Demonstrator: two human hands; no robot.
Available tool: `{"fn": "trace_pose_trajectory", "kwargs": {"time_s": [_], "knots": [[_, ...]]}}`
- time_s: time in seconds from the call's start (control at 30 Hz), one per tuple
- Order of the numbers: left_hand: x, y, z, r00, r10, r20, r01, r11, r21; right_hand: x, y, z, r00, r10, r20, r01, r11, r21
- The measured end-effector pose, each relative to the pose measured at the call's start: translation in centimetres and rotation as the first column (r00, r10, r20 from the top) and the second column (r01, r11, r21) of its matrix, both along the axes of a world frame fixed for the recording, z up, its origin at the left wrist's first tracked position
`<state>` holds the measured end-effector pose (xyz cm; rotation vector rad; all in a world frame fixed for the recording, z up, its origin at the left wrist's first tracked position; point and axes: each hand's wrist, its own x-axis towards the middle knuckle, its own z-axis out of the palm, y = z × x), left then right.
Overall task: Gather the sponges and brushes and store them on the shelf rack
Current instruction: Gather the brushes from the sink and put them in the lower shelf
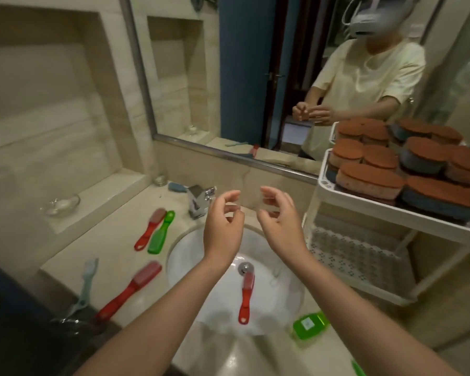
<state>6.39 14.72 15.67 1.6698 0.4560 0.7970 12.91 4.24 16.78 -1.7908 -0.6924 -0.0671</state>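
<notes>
Both hands are up over the sink basin [179, 251]. The left hand [223, 229] and right hand [278, 221] hover close together, fingers loosely curled, and as far as the view shows neither is gripping anything. That looks like a pause between pickups.

Just past the right hand, the top tier of the white shelf rack [364, 203] is already stacked with brown-topped sponges [371, 180], packed tight so they fit. So the sponges look largely done and the brushes are what is left.

Directly below the hands, a red brush [244, 297] lies in the basin with its head near the drain. It probably slid down the slope.

Out beyond the left hand, a red brush [150, 229] and a green brush [161, 232] sit side by side on the counter. Nearer the left forearm lie a longer red brush [132, 289] and a pale toothbrush-style brush [86, 283].

A blue brush [177, 187] hides behind the faucet [200, 199]. Under the right forearm is a green plastic item [310, 324], likely another brush.

The basin brush looks like the easiest one to take next.
</notes>
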Motion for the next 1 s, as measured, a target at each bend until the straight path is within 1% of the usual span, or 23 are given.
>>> {"fn": "trace_pose_trajectory", "kwargs": {"time_s": [0.17, 0.27, 0.5, 0.6, 0.73, 0.83, 1.0], "knots": [[-4.1, 3.3, -3.8, 0.995, 0.061, -0.077, -0.063, 0.998, -0.018, -3.1, 3.5, -3.6, 0.992, 0.076, -0.103, -0.083, 0.995, -0.061], [-7.2, 5.3, -5.7, 0.982, 0.085, -0.166, -0.091, 0.995, -0.03, -5.2, 5.5, -5.5, 0.985, 0.101, -0.139, -0.117, 0.986, -0.119], [-13.7, 10.6, -8.6, 0.958, 0.079, -0.277, -0.097, 0.994, -0.05, -10.6, 10.1, -8.5, 0.97, 0.135, -0.203, -0.181, 0.957, -0.229], [-15.8, 12.9, -9.6, 0.943, 0.047, -0.33, -0.077, 0.994, -0.076, -12.3, 12.1, -9.4, 0.955, 0.128, -0.269, -0.192, 0.955, -0.228], [-17.8, 15.5, -11.0, 0.928, 0.037, -0.371, -0.069, 0.995, -0.073, -13.8, 14.1, -10.6, 0.933, 0.098, -0.346, -0.189, 0.953, -0.238], [-18.6, 17.0, -12.5, 0.887, 0.035, -0.46, -0.077, 0.994, -0.072, -14.2, 15.2, -11.5, 0.922, 0.089, -0.378, -0.196, 0.946, -0.257], [-17.8, 18.8, -15.2, 0.836, 0.003, -0.549, -0.071, 0.992, -0.102, -13.3, 17.0, -13.3, 0.905, 0.101, -0.414, -0.243, 0.92, -0.307]]}}
